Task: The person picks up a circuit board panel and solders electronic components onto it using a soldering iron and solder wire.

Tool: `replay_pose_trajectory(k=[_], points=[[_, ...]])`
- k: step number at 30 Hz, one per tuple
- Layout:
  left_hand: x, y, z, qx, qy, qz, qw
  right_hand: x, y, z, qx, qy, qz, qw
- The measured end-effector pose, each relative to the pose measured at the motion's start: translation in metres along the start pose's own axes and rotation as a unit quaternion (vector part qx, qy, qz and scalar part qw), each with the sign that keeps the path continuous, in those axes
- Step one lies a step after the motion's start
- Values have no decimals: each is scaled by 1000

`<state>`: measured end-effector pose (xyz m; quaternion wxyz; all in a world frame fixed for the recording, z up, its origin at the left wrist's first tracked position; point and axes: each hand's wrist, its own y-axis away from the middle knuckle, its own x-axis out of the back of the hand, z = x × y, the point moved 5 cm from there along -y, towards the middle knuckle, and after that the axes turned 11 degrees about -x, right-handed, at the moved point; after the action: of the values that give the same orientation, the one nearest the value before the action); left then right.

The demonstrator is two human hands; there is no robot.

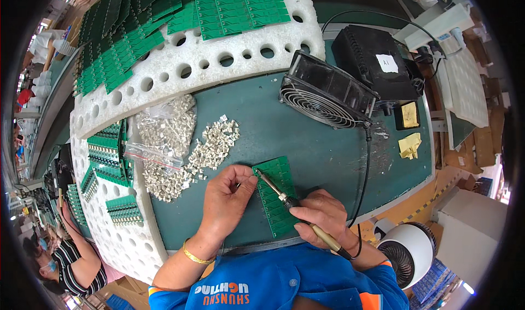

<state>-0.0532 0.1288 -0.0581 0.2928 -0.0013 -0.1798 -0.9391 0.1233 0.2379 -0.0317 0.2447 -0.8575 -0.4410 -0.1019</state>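
Note:
A green circuit board panel (276,200) lies on the table in front of me. My right hand (322,217) grips a soldering iron (319,234) by its handle, the metal shaft slanting up and left to the panel's far left corner. At that same corner my left hand (229,198) is closed in a pinch, thumb and forefinger touching the panel's edge. Whatever sits between those fingertips is too small or hidden to name. Just beyond the left hand spreads a loose pile of small white connectors (216,143), beside a clear plastic bag (167,127) full of them.
White perforated foam (164,88) holds many green boards (229,9); more board strips (124,209) stand at left. A black fan (325,94), a black box-shaped unit (372,64) and a yellow sponge (409,115) are at far right. The iron's cord (365,179) hangs nearby.

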Motion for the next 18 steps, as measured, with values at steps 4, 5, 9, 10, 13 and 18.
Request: replay_pose_trajectory(k=[4, 5, 9, 10, 13, 18], points=[[0, 0, 1, -6, -7, -4, 1000, 0, 0, 0, 1, -9, -6, 1000], [1, 1, 2, -10, -2, -5, 1000, 0, -1, -1, 1, -9, -7, 1000], [0, 1, 4, -21, -9, -6, 1000, 1, 2, -2, -18, -9, -7, 1000], [1, 2, 4, -23, -15, -5, 1000, 0, 3, -2, -15, -7, -10, 1000], [2, 3, 8, -23, -27, -6, 999, 1, 0, -7, -7, 13, -8, 1000], [1, 6, 10, -33, -15, 0, 999, 3, 0, -10, -16, 0, -8, 1000]])
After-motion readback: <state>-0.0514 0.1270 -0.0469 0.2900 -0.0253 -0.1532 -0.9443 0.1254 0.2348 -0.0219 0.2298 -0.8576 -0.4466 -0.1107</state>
